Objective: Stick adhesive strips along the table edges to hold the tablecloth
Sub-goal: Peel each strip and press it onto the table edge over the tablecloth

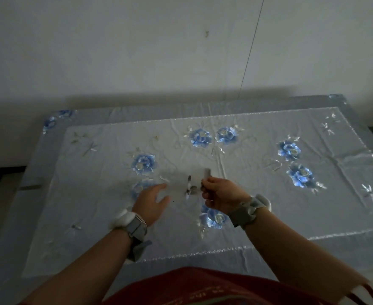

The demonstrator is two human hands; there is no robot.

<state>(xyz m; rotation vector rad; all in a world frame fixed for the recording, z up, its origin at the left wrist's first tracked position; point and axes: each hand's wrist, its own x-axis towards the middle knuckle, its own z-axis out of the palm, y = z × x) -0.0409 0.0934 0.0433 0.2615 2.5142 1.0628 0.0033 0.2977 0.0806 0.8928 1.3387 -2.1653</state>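
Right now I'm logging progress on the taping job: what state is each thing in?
Tablecloth: spread flat over the table, creased, no strips visible along its edges.
Translucent sheet: lifted above the cloth, blurred.
Right hand: pinching the sheet's right end.
Left hand: fingers open at its left end.

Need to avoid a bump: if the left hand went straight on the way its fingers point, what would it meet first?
Probably the translucent strip sheet, which the right hand pinches just ahead of the left hand; its fingers look almost at its edge, though depth is unclear.
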